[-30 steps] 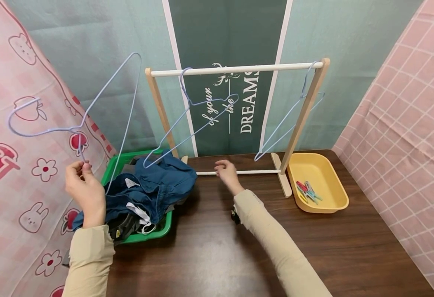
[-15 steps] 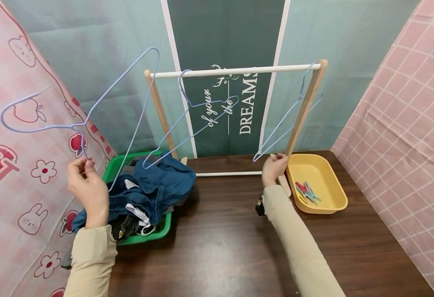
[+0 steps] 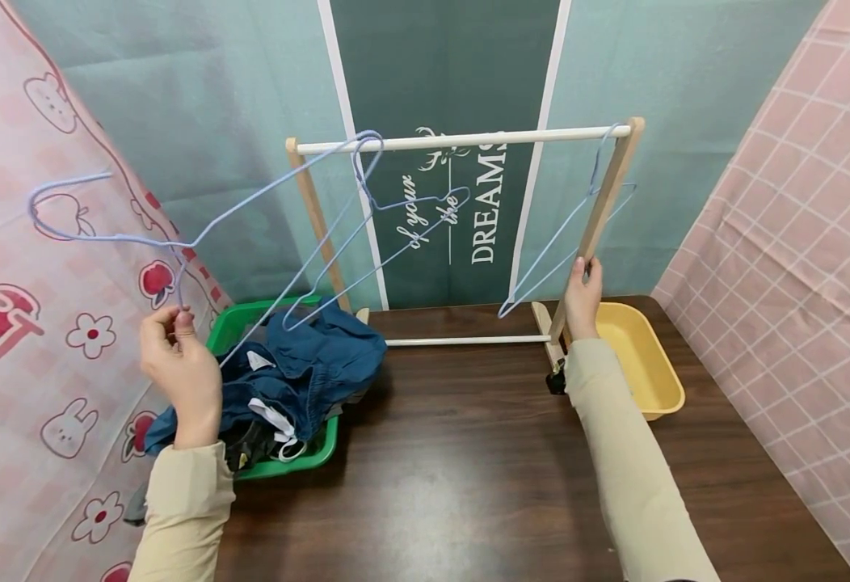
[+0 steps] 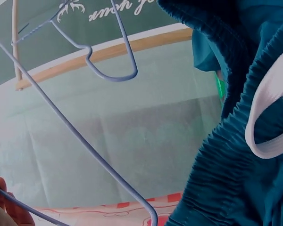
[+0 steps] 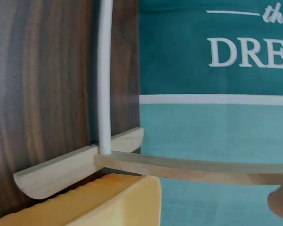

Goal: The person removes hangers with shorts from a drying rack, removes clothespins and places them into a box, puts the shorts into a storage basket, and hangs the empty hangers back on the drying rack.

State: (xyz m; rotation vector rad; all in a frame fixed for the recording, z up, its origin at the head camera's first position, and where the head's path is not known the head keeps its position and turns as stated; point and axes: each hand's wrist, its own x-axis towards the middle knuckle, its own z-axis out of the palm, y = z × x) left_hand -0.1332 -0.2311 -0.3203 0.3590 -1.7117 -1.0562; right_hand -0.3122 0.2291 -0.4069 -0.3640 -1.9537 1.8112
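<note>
My left hand (image 3: 187, 368) pinches a blue wire hanger (image 3: 115, 238) by one end, its hook pointing left and its body reaching up over a laundry basket. The left wrist view shows the fingertips (image 4: 1, 188) on the wire at the lower left. My right hand (image 3: 583, 303) grips the right wooden post (image 3: 607, 190) of a clothes rack, thumb on one side, fingers on the other. From the rack's white top bar (image 3: 483, 139) hang two more blue hangers, one left (image 3: 363, 182) and one at the right end (image 3: 591, 191).
The green basket (image 3: 323, 459) at left holds dark blue shorts (image 3: 316, 356) with a white drawstring, over other dark clothes. A yellow basin (image 3: 658, 356) stands behind the right forearm. Pink sheets hang at both sides.
My right hand has moved right from near the rack's middle onto its right post. The left hand has shifted slightly right and tipped the hanger's far end toward the top bar.
</note>
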